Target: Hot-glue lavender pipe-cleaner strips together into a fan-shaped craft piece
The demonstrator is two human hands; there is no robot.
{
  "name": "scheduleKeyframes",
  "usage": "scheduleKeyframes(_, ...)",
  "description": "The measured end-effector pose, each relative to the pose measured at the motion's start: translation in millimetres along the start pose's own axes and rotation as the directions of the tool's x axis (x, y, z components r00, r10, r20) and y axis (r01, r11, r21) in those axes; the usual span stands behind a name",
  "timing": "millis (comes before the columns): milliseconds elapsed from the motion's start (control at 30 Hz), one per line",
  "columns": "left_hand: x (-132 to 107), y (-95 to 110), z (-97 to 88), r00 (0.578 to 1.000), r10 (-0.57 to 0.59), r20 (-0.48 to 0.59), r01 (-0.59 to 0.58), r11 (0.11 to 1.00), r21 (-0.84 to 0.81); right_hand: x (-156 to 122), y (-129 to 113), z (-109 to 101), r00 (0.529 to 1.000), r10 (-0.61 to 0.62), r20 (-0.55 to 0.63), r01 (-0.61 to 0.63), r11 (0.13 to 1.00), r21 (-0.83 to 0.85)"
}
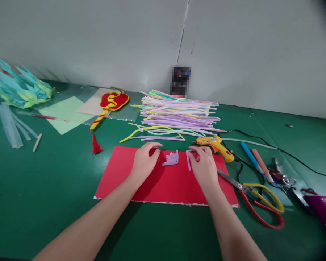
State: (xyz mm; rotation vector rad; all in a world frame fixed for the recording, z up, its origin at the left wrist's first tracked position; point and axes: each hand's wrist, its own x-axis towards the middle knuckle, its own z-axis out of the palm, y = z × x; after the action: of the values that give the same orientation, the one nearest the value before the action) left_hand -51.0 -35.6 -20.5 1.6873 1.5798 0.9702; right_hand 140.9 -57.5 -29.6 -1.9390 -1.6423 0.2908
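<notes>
A red board [163,185] lies on the green table in front of me. Near its far edge sits a small piece made of nested, bent lilac pipe cleaners [171,158]. My left hand [145,161] rests on the board just left of that piece, fingers curled, its fingertips hidden. My right hand [203,165] is to the right of it, fingers pinched on a bent lilac pipe cleaner [189,159] that lies on the board.
A stack of pastel pipe cleaners [179,114] lies behind the board. A yellow glue gun [216,145], red-and-yellow scissors [258,201], two markers [256,161] and a purple tool [322,208] are to the right. A red ornament with tassel [110,105], glue sticks [9,125] and a teal craft [19,87] are at left.
</notes>
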Motion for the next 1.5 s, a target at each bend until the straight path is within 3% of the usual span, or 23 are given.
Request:
scheduleKeyframes(333,1,-1,1.5,1.0,-0.005,-0.022,0.005,1.0,0.021,-3,-10,3,0.999,0.021,-0.032,-0.023,0.998,-0.062)
scheduleKeyframes(567,2,-3,4.2,1.0,0.012,-0.027,-0.011,0.999,0.046,0,-8,2,1.0,-0.008,0.031,0.009,0.999,-0.043)
scheduleKeyframes(867,0,0,4.8,0.99,0.133,0.043,-0.137,0.984,0.114,-1,-7,8,0.998,0.004,-0.069,-0.007,0.998,-0.054)
scheduleKeyframes(1167,13,-1,11.4,0.995,0.078,0.064,-0.089,0.98,0.179,3,-4,15,0.993,-0.066,-0.103,0.047,0.982,-0.18)
scheduleKeyframes(1500,20,0,15.3,0.995,0.075,0.061,-0.084,0.984,0.155,4,-2,13,0.991,-0.068,-0.116,0.049,0.986,-0.157)
